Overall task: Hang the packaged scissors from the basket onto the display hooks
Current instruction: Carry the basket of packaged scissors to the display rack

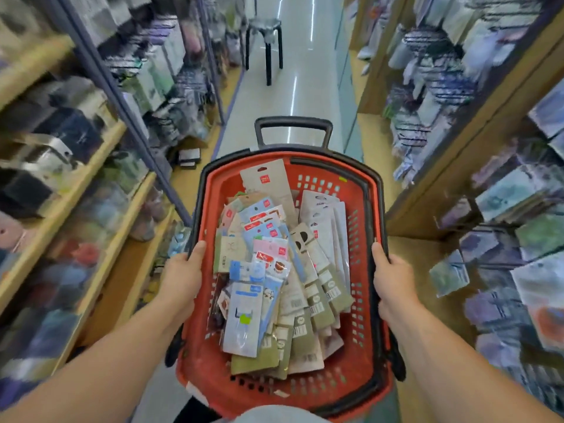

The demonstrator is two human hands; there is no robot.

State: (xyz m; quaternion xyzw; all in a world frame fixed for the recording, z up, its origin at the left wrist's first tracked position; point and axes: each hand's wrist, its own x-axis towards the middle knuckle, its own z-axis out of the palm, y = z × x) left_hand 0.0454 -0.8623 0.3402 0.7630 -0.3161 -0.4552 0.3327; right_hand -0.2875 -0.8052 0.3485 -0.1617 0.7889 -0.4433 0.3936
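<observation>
The person stands in a narrow shop aisle and holds a red basket (361, 270) in front of the body. The left hand (183, 276) grasps the left rim and the right hand (393, 279) grasps the right rim. On each side the thumb lies over the black edge, so each grip is closed on the basket. The packaged scissors (274, 285) are all in the basket, in a loose pile. None is on a hook yet, and I cannot make out the display hooks, because the shelves (91, 166) on both sides are blurred.

I think several things could go wrong from here. The pile is not ordered, so if the basket tips to one side, the smooth packs may slide. One tall pack (268, 184) leans on the far wall and reaches above the rim, so it could fall out first. The aisle is tight, so the basket may knock the hanging goods (457, 102) at the right. A black stool (264, 41) stands further down the aisle, in the way. Also both hands are busy, so the basket must be put down before any pack can be taken.
</observation>
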